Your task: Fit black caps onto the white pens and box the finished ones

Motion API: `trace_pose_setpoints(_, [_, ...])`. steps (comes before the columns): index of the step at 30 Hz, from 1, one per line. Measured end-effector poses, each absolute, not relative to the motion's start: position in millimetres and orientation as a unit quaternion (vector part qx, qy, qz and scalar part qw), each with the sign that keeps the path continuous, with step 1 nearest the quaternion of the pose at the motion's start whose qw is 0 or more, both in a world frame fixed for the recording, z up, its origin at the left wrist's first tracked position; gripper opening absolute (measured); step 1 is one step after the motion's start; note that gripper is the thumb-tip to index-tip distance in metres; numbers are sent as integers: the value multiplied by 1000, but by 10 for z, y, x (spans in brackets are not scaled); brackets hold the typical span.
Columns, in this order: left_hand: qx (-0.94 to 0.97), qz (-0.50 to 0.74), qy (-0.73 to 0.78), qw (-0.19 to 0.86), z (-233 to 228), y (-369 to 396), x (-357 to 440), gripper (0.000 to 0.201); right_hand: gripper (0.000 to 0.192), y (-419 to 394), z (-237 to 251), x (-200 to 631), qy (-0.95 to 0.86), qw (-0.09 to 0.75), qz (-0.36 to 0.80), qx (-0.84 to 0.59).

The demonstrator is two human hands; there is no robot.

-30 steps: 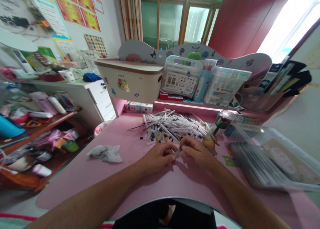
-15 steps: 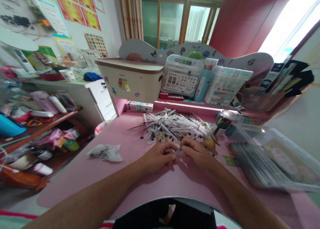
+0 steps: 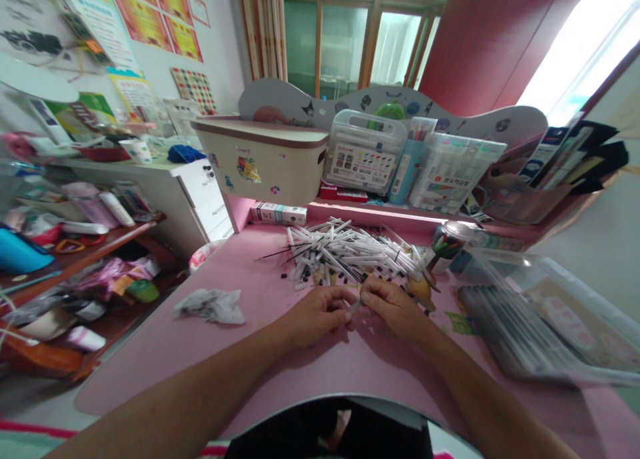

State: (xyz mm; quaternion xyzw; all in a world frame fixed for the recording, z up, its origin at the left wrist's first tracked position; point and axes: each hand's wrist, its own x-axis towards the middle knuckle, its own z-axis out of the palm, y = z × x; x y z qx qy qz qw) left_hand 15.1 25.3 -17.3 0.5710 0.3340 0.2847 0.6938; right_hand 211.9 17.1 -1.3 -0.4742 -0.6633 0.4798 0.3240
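Note:
In the middle of the pink desk, my left hand (image 3: 320,315) and my right hand (image 3: 389,305) come close together, fingertips facing. Both pinch a short, pale, tube-like piece (image 3: 355,305) that bridges the gap between them; fingers cover its ends. Just beyond them lies a heap of white plastic tubes (image 3: 350,245), like pen barrels, with thin black rods (image 3: 283,252) sticking out at its left. Several small black caps lie along the near side of the heap. A crumpled white tissue (image 3: 213,305) rests to the left of my left hand.
At right, an open clear plastic box (image 3: 550,312) holds a row of long, thin pieces. A jar of pens (image 3: 447,242) stands behind it. Along the back shelf are a lidded beige bin (image 3: 265,165) and clear marker cases (image 3: 367,155). A small long carton (image 3: 278,213) lies below the bin.
The pale piece between my fingertips has shifted slightly in angle, and my right fingers have moved a little. The heap, tissue and box are unchanged.

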Motion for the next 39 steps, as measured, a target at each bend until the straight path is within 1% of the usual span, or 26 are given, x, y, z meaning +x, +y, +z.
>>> trace_pose_setpoints(2, [546,300,344,703,-120,237,165,27,30,174,-24,2114,-656,339,477,-478])
trace_pose_setpoints(3, [525,321,353,705,-89,239,166,28,29,182,-28,2114,-649,361,467,-481])
trace_pose_setpoints(6, [448,440,381,678,14,310,124,29,26,233,-42,2130,-585,476,427,-499])
trace_pose_setpoints(8, [414,520,391,637,75,403,62,24,26,282,-56,2161,-528,551,389,-517])
trace_pose_setpoints(9, [389,558,398,616,98,454,25,22,27,307,-65,2181,-508,574,366,-527])
trace_pose_setpoints(11, [345,601,415,589,125,544,-44,22,27,349,-86,2220,-497,586,338,-543])
trace_pose_setpoints(14, [320,614,433,577,119,626,-120,21,27,375,-106,2251,-517,554,331,-562])
trace_pose_setpoints(16, [358,593,455,559,99,649,-153,22,26,368,-102,2250,-534,535,317,-574])
trace_pose_setpoints(18, [454,546,493,502,85,660,-183,19,26,355,-89,2243,-548,523,290,-585])
trace_pose_setpoints(21, [643,418,545,339,88,669,-227,9,24,349,-80,2239,-570,514,262,-586])
trace_pose_setpoints(24, [754,295,555,189,99,685,-274,14,22,365,-107,2245,-577,516,261,-576])
trace_pose_setpoints(26, [787,229,558,132,98,703,-311,17,22,378,-141,2250,-578,514,269,-574])
trace_pose_setpoints(29, [813,132,559,100,81,729,-378,15,21,388,-192,2253,-586,506,272,-572])
trace_pose_setpoints(31, [819,98,557,98,62,736,-414,11,20,387,-218,2252,-592,502,278,-566])
trace_pose_setpoints(33, [819,89,558,98,42,732,-430,10,20,386,-234,2250,-597,497,287,-560])
trace_pose_setpoints(37, [821,92,555,97,38,712,-405,19,20,384,-233,2242,-600,495,293,-556])
trace_pose_setpoints(39, [823,107,550,94,69,702,-376,18,20,376,-219,2230,-600,497,296,-553])
